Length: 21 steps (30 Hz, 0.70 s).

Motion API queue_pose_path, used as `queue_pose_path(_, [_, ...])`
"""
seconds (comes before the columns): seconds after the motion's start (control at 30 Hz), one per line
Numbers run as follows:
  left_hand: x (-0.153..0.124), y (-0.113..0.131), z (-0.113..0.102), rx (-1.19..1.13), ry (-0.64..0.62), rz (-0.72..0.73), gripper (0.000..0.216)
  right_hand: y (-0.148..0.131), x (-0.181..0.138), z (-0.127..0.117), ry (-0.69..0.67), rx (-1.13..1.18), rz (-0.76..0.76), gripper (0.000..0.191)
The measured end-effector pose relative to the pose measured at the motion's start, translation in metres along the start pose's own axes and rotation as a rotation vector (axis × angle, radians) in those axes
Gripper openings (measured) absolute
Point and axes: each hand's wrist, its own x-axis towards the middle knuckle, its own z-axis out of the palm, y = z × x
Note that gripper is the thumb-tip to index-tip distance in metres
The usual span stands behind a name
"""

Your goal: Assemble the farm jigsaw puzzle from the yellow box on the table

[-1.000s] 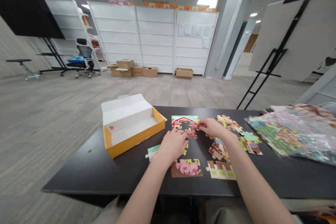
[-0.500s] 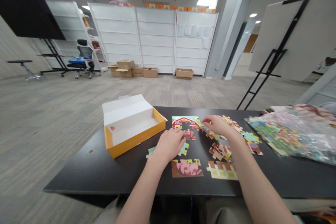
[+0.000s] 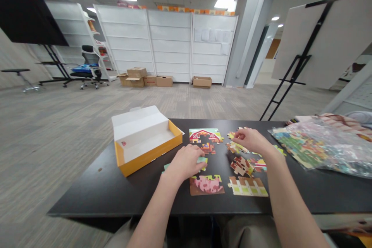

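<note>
Colourful jigsaw pieces lie on a black table point(image 3: 95, 192). My left hand point(image 3: 186, 161) rests palm down on a pale green piece point(image 3: 201, 160), fingers curled loosely over it. My right hand point(image 3: 251, 139) hovers over the loose pieces at the right, its fingertips pinched near a small yellow-green piece point(image 3: 231, 135); whether it grips that piece is unclear. The joined red barn section point(image 3: 205, 135) lies between the hands, farther back. A pink pig piece point(image 3: 206, 185) and a fence piece point(image 3: 247, 186) sit near the front edge. A brown cow piece point(image 3: 240, 165) lies by my right wrist.
An open yellow box point(image 3: 145, 139) with a white lid stands at the left of the table. A clear plastic bag of printed sheets point(image 3: 322, 147) covers the right end. Beyond are an easel point(image 3: 299, 62), cardboard boxes on the floor and an office chair.
My right hand has moved right, away from the barn section, to the loose pieces. My left hand has slid slightly toward me over the green piece. The camera shifted a little.
</note>
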Motion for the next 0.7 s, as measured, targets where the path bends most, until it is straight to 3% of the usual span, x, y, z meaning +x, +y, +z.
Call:
queue_pose_path(0.17, [-0.001, 0.001, -0.005, -0.027, -0.017, -0.038, 0.032, 0.022, -0.048, -0.004, -0.069, 0.017, 0.031, 0.020])
queue_pose_path(0.3, [-0.004, 0.003, -0.005, -0.021, -0.042, -0.055, 0.035, 0.061, -0.056, -0.013, 0.010, -0.065, 0.184, 0.013])
queue_pose_path(0.4, [-0.006, 0.004, -0.005, -0.009, -0.042, -0.056, 0.031, 0.076, -0.038, -0.030, 0.071, -0.098, 0.227, 0.016])
queue_pose_path(0.5, [-0.009, 0.002, -0.005, -0.009, -0.037, -0.060, 0.030, 0.073, -0.009, -0.039, 0.150, -0.142, 0.279, 0.022])
queue_pose_path(0.7, [-0.011, 0.001, -0.010, 0.038, -0.023, -0.106, 0.029, 0.073, 0.033, -0.006, 0.332, -0.116, 0.442, 0.034])
